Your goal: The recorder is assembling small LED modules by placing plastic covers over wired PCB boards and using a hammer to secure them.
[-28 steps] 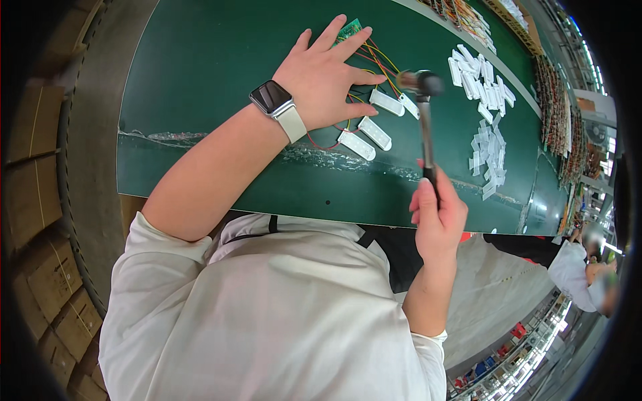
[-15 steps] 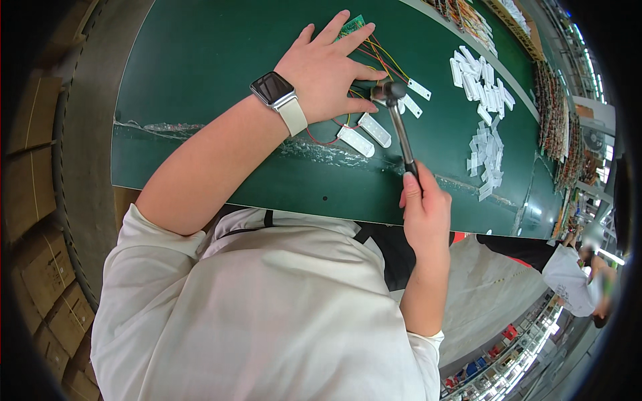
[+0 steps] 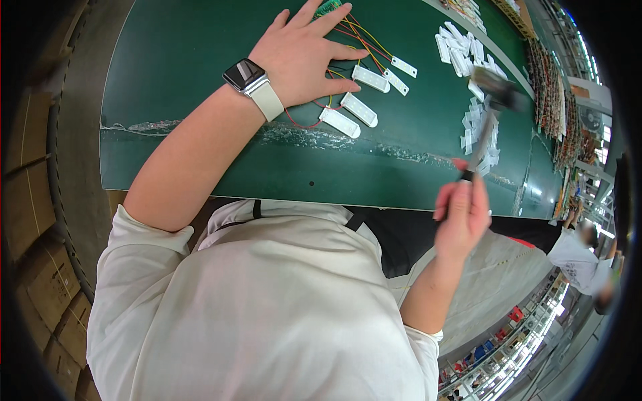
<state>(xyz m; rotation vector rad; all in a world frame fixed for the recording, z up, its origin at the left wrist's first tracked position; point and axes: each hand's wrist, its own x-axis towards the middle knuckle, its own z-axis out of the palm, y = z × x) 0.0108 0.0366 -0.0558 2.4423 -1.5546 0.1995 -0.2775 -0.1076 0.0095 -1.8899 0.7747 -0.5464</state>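
Observation:
My left hand [image 3: 301, 57] lies spread on the table, fingers apart, its fingertips by a green circuit board [image 3: 328, 8] that it partly covers. Red, yellow and black wires [image 3: 358, 37] run from there to small white parts. Three are round-ended white casings [image 3: 359, 110], near my thumb; two are flat white strips with holes [image 3: 404, 67], a little farther right. My right hand [image 3: 463, 210] grips the black handle of a hammer [image 3: 483, 142]. The hammer's head, smeared by motion, is raised in front of the loose parts on the right, away from the casings.
A pile of white plastic pieces [image 3: 458, 50] and a heap of clear strips [image 3: 471, 127] lie on the green table [image 3: 200, 60]. Bundled wires [image 3: 548, 100] line its right edge. Cardboard boxes [image 3: 33, 194] stand at left; another person [image 3: 578, 257] is at far right.
My right hand has swung the hammer rightward, away from the casings, uncovering a casing its head had hidden. My left hand stays spread by the board; the whole view has shifted slightly.

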